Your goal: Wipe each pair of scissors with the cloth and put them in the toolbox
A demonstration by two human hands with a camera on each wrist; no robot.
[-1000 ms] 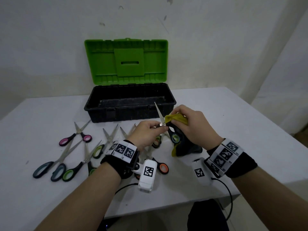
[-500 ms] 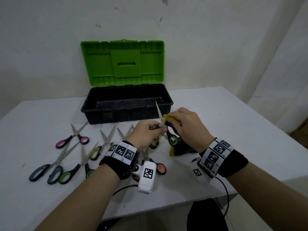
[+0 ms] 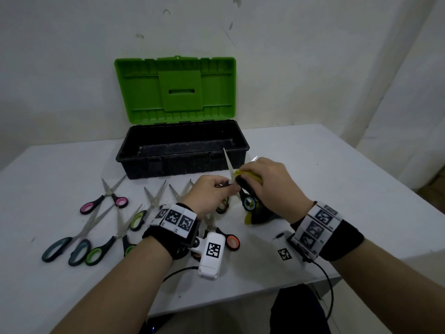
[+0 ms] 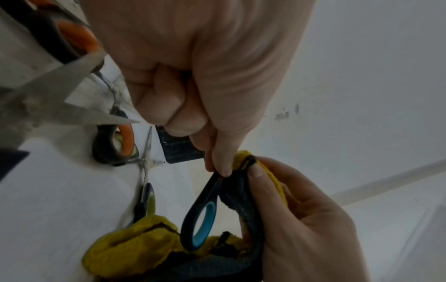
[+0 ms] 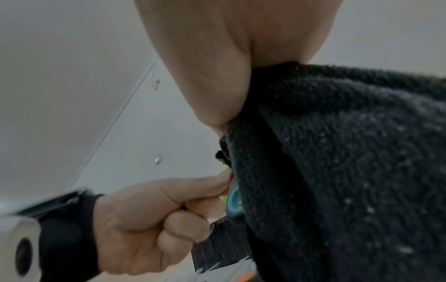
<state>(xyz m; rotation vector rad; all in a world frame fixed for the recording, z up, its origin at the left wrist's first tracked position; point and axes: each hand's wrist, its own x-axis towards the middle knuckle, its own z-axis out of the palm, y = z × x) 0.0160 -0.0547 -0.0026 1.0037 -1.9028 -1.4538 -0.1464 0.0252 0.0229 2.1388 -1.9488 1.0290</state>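
First pair under the cloth, toolbox holding no scissors that I could see

My left hand (image 3: 212, 194) pinched the blue-handled scissors (image 4: 200, 213) near the pivot, blade up, just in front of the open toolbox (image 3: 183, 150). My right hand (image 3: 267, 184) was curled round the yellow-and-dark cloth (image 4: 135, 246), folded over one blade. The other scissors (image 3: 113, 227) lay unwiped on the table (image 3: 337, 179), so I judged nearly everything was left.

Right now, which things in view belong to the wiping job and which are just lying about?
In the job:
- blue-handled scissors, pinched by the left hand
- cloth, gripped by the right hand
- open toolbox, no scissors visible inside
- scissors waiting on the table, such as the pink-handled pair

Just lying about:
- black cable at the table edge
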